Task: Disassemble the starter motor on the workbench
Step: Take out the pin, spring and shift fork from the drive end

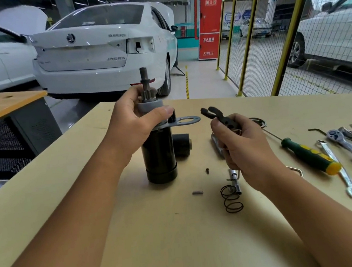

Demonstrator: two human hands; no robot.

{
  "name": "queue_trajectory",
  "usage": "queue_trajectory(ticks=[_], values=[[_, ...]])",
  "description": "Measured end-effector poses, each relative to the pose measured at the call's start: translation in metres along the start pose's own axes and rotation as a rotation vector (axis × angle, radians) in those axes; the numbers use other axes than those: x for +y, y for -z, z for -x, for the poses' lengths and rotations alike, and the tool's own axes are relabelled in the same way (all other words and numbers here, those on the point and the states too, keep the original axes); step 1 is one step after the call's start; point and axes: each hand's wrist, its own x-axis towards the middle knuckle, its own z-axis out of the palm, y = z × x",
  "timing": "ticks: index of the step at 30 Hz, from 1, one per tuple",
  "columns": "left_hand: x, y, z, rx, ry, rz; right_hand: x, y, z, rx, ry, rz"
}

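The starter motor (159, 156) stands upright on the workbench (158, 232), a black cylinder with a grey collar, a pinion gear and a shaft (144, 80) sticking up. A flat grey plate (185, 120) juts out to its right. My left hand (135, 120) grips the motor's top around the grey collar. My right hand (238, 144) holds a black forked lever (216, 115) just right of the plate, the fork end pointing up and left. A black solenoid housing (181, 143) lies behind the motor.
On the bench lie a black coil spring (231, 199), a small metal plunger (234, 180), a short pin (197, 192) and a tiny screw (207, 170). A green screwdriver (310, 154), wrenches (347, 177) and a ratchet (343, 141) lie at right. White cars and a yellow fence stand behind.
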Motion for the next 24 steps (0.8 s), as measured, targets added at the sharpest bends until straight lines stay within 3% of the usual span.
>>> queue_trajectory(ticks=[5, 7, 10, 11, 14, 18, 22, 24], values=[[0.001, -0.001, 0.002, 0.037, -0.031, -0.122, -0.004, 0.002, 0.001, -0.033, -0.015, -0.012], [0.002, -0.004, 0.004, 0.147, -0.115, -0.253, -0.006, 0.002, 0.002, -0.036, -0.032, -0.021], [0.010, -0.008, 0.011, 0.430, -0.476, -0.515, -0.009, 0.001, 0.004, -0.096, 0.006, 0.007], [0.015, -0.011, 0.014, 0.451, -0.638, -0.579, -0.010, 0.001, 0.005, -0.129, 0.033, 0.042], [0.027, -0.029, 0.023, 0.237, -0.920, -0.691, -0.014, -0.001, 0.008, -0.234, 0.123, 0.148], [0.028, -0.041, 0.026, -0.018, -0.907, -0.683, -0.018, -0.004, 0.014, -0.276, 0.211, 0.293], [0.027, -0.035, 0.025, 0.050, -0.840, -0.579, -0.020, 0.000, 0.010, -0.104, 0.177, 0.296], [0.026, -0.038, 0.027, 0.073, -0.785, -0.531, -0.022, 0.005, 0.006, -0.108, 0.187, 0.241]])
